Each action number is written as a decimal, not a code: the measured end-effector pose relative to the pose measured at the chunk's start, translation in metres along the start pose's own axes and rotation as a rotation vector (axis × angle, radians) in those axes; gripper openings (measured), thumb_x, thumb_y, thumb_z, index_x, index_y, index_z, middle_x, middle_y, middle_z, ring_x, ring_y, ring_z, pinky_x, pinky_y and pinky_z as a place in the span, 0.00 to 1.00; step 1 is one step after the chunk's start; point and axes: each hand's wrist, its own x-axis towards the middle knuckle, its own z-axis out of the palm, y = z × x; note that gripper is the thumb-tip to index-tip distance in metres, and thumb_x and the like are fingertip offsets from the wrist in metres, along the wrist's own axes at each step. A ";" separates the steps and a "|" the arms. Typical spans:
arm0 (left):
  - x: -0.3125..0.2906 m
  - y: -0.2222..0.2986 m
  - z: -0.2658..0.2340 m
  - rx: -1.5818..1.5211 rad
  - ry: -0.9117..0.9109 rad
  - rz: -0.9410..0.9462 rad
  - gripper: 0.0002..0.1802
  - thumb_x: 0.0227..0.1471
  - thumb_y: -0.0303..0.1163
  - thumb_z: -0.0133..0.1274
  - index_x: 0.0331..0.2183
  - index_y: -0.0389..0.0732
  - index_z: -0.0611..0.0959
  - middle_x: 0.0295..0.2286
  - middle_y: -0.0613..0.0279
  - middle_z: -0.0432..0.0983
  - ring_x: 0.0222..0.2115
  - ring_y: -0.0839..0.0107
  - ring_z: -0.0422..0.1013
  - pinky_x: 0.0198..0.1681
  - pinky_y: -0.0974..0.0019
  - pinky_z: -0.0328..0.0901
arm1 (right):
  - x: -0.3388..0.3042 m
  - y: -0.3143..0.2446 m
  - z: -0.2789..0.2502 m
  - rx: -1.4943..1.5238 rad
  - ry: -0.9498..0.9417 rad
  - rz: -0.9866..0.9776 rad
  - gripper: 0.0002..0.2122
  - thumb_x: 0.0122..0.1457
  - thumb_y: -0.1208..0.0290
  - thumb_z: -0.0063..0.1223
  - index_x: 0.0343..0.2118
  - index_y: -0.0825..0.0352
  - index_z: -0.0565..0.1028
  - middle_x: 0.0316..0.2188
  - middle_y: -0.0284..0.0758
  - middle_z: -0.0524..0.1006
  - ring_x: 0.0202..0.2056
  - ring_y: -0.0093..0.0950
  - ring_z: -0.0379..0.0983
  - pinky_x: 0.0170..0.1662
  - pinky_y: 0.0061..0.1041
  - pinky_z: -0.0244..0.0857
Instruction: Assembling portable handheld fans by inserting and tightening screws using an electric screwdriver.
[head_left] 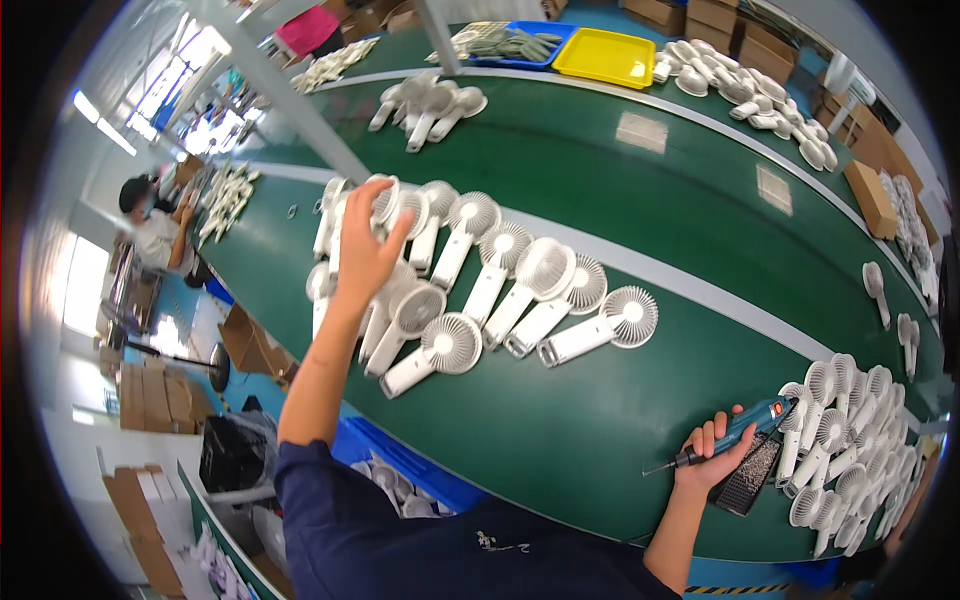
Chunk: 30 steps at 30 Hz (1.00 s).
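My right hand (714,450) is wrapped round a blue-and-black electric screwdriver (745,428), its thin bit pointing left over the green bench. Beside that hand lies a dark tray of small screws (748,478). My left hand (366,245) reaches over the far left of a group of white handheld fans, its thumb and fingers apart. A round fan head (385,200) shows between them; contact with it cannot be made out. In the same group, a fan (632,317) lies at the right end and another (450,343) at the near edge.
At the right stands a dense pile of white fans (832,430). Across the green conveyor (560,130) lie more fans, a yellow tray (606,57) and a blue tray (515,42). A metal post (300,100) rises at the left. Further left sits another person (160,230).
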 end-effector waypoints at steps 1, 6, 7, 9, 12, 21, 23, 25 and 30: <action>0.030 -0.015 0.018 0.047 -0.010 0.083 0.20 0.47 0.34 0.60 0.42 0.38 0.77 0.43 0.51 0.71 0.46 0.54 0.68 0.49 0.58 0.62 | 0.000 0.000 0.000 0.013 -0.002 0.002 0.18 0.67 0.54 0.35 0.46 0.66 0.65 0.20 0.31 0.62 0.11 0.17 0.55 0.11 0.17 0.53; 0.151 -0.135 0.112 0.415 -0.419 -0.325 0.53 0.34 0.60 0.65 0.55 0.36 0.67 0.51 0.37 0.65 0.52 0.46 0.64 0.55 0.54 0.59 | -0.002 -0.005 -0.009 0.070 -0.006 0.007 0.20 0.68 0.54 0.32 0.49 0.66 0.64 0.21 0.33 0.63 0.10 0.19 0.56 0.11 0.19 0.55; 0.171 -0.178 0.122 0.511 -0.508 -0.460 0.68 0.25 0.66 0.67 0.60 0.35 0.57 0.55 0.28 0.56 0.57 0.41 0.56 0.59 0.52 0.55 | -0.003 -0.004 -0.009 0.085 -0.001 0.011 0.20 0.68 0.53 0.31 0.50 0.66 0.64 0.21 0.33 0.63 0.10 0.19 0.57 0.12 0.19 0.55; 0.187 -0.210 0.145 0.485 -0.466 -0.566 0.70 0.24 0.66 0.67 0.61 0.36 0.55 0.57 0.26 0.49 0.61 0.41 0.48 0.61 0.50 0.51 | -0.007 -0.006 -0.008 0.070 0.040 -0.012 0.20 0.68 0.53 0.31 0.50 0.65 0.63 0.22 0.33 0.63 0.10 0.19 0.57 0.11 0.19 0.55; 0.200 -0.243 0.161 0.262 -0.435 -0.408 0.70 0.23 0.65 0.68 0.63 0.44 0.55 0.58 0.25 0.45 0.61 0.36 0.44 0.62 0.43 0.45 | -0.010 -0.006 -0.006 0.054 0.118 -0.023 0.21 0.68 0.52 0.30 0.51 0.65 0.62 0.21 0.33 0.63 0.10 0.19 0.56 0.11 0.19 0.55; 0.223 -0.228 0.192 0.343 -0.427 -0.365 0.41 0.28 0.62 0.65 0.38 0.38 0.84 0.36 0.45 0.79 0.40 0.54 0.75 0.48 0.56 0.66 | -0.004 -0.006 -0.007 0.032 -0.003 -0.060 0.22 0.68 0.53 0.31 0.53 0.68 0.59 0.23 0.35 0.63 0.11 0.21 0.57 0.12 0.18 0.55; 0.222 -0.220 0.184 0.201 -0.526 -0.532 0.40 0.25 0.62 0.66 0.31 0.33 0.85 0.30 0.47 0.80 0.33 0.58 0.77 0.37 0.60 0.70 | -0.002 -0.006 -0.007 0.066 -0.028 -0.049 0.21 0.68 0.54 0.32 0.52 0.67 0.60 0.23 0.35 0.63 0.12 0.20 0.57 0.12 0.18 0.55; 0.201 -0.262 0.182 0.260 -0.455 -0.363 0.41 0.27 0.61 0.65 0.32 0.31 0.84 0.30 0.46 0.80 0.32 0.60 0.77 0.38 0.62 0.70 | 0.006 0.006 -0.011 0.073 -0.044 -0.012 0.21 0.68 0.54 0.32 0.52 0.68 0.60 0.23 0.35 0.63 0.12 0.20 0.57 0.12 0.18 0.55; 0.153 -0.087 0.115 0.083 -0.531 -0.496 0.28 0.35 0.50 0.66 0.32 0.35 0.84 0.25 0.60 0.78 0.25 0.72 0.73 0.30 0.67 0.66 | 0.002 -0.004 -0.009 0.027 -0.060 -0.023 0.19 0.68 0.55 0.34 0.48 0.68 0.64 0.21 0.32 0.62 0.12 0.18 0.56 0.12 0.17 0.53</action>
